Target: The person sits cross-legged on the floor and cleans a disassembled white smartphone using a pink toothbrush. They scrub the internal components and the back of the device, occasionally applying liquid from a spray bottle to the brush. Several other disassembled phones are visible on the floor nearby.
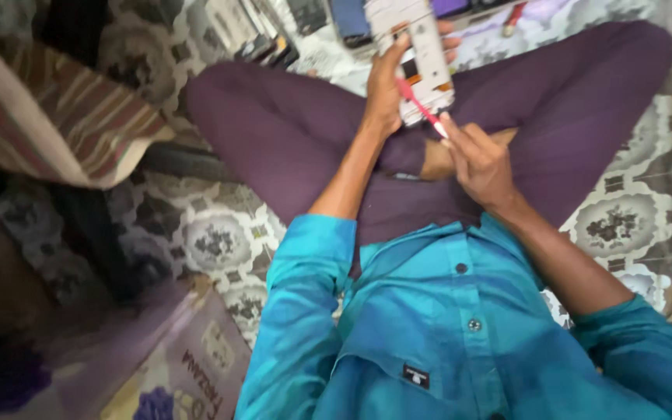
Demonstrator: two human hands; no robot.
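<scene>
I sit cross-legged in purple trousers and a teal shirt. My left hand grips a white opened phone body upright above my lap, fingers wrapped round its edges. My right hand pinches a thin red-pink tool whose tip rests on the phone's lower half, where orange and dark parts show.
A patterned grey-and-white floor mat lies under my legs. A striped cushion or cloth sits at the left. Several flat devices and small parts lie on the floor beyond my knees. A printed bag lies at the lower left.
</scene>
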